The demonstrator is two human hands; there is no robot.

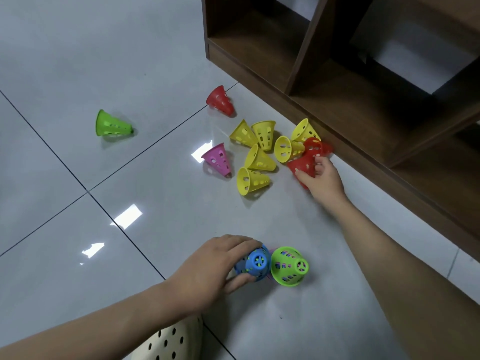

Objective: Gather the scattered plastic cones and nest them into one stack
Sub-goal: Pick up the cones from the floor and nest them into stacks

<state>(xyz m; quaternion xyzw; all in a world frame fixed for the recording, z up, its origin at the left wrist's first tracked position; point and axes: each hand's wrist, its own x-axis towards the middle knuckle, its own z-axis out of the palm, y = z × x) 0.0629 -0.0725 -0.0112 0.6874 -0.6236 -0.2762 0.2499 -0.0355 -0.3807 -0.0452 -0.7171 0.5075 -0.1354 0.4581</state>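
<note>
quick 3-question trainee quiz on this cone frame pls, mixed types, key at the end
1. True or false: the left hand grips the blue cone.
2. What does the right hand hold? A) pink cone B) red cone C) yellow cone
3. Which cone lies farthest from the others, off to the left?

Key:
1. True.
2. B, the red cone by the wooden shelf.
3. The lone green cone.

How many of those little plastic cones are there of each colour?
Yellow perforated plastic cones: 6
Red plastic cones: 3
Green plastic cones: 2
Pink plastic cone: 1
Blue plastic cone: 1
Total: 13 visible; nested ones hidden.
</note>
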